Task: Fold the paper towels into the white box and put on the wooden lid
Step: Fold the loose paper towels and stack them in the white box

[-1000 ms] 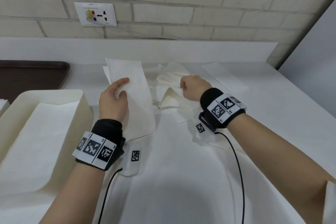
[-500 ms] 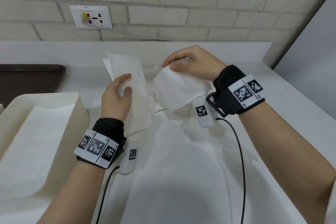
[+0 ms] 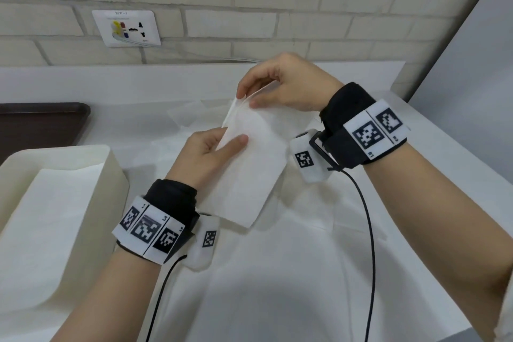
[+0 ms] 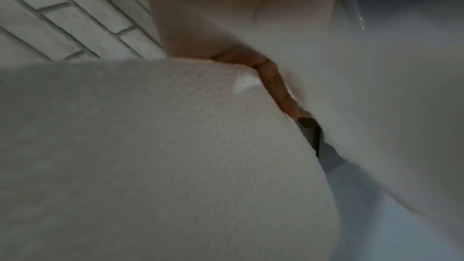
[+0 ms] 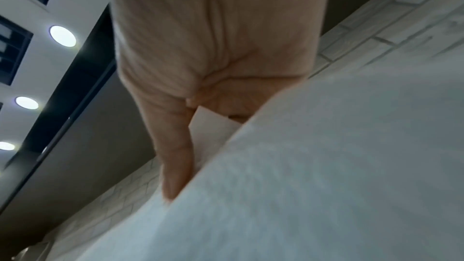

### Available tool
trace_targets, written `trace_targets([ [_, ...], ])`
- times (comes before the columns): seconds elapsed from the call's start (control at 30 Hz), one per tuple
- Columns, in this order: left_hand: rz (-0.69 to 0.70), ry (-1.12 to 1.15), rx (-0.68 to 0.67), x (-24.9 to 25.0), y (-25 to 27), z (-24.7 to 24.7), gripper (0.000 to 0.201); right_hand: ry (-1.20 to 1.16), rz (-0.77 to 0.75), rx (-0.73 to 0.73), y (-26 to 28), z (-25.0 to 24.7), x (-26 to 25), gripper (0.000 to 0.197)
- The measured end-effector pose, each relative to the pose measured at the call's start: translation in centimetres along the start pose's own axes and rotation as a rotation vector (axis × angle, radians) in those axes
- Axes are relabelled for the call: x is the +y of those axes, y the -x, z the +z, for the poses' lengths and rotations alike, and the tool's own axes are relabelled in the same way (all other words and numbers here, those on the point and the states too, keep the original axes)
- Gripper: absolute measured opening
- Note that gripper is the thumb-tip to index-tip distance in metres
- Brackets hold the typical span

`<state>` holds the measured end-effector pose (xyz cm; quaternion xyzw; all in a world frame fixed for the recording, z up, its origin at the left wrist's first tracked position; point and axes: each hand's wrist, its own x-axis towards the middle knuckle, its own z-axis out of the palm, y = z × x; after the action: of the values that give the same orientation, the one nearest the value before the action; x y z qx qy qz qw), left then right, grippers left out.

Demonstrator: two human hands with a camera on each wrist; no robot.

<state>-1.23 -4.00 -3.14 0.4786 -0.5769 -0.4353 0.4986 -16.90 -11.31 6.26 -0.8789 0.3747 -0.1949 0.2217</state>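
A person holds one white paper towel (image 3: 249,166) in the air above a white worktop (image 3: 291,272), between both hands. The towel is a folded rectangle. Its long axis runs from the right hand (image 3: 286,83), at the far upper end, down toward the person and slightly left, ending in a free lower edge that hangs just beside the left wrist.

The right hand's fingers (image 3: 249,89) curl over and pinch the towel's top edge against the thumb; there the layers part a little, showing thin separate plies. The left hand (image 3: 205,155) sits lower, on the towel's left long edge. Its thumb (image 3: 236,141) lies across the front face, and the other fingers are hidden behind the paper, so it appears to pinch the towel from both sides. In the left wrist view the paper fills most of the frame and little of the grip can be made out.

The white box (image 3: 116,175) stands open on the worktop to the left of the left hand's fingers, near but not touching them, with a flat sheet already lying inside. The left hand is the nearer one to it. The next move likely carries the towel leftward into the box, after any last crease.

The towel looks soft, lightly embossed and limp, apt to sag or unfold if one pinch loosens. More loose towels (image 3: 188,116) lie on the worktop beyond the fingers. No wooden lid is visible.
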Motion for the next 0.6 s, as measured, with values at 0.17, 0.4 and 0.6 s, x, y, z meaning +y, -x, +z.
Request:
trace_targets([
  [0.17, -0.046, -0.035, 0.16, -1.5, -0.2, -0.1, 0.018, 0.062, 0.056, 0.282, 0.9, 1.2, 3.5, 0.028],
  [0.4, -0.06, -0.056, 0.3, -3.2, -0.6, -1.2, 0.011, 0.312, 0.284, -0.471, 4.3, 6.5, 9.2, 0.034],
  [0.6, -0.053, -0.141, 0.319, -3.8, -0.7, -1.4, 0.019, 0.341, 0.303, -0.665, 4.5, 8.7, 9.6, 0.052],
])
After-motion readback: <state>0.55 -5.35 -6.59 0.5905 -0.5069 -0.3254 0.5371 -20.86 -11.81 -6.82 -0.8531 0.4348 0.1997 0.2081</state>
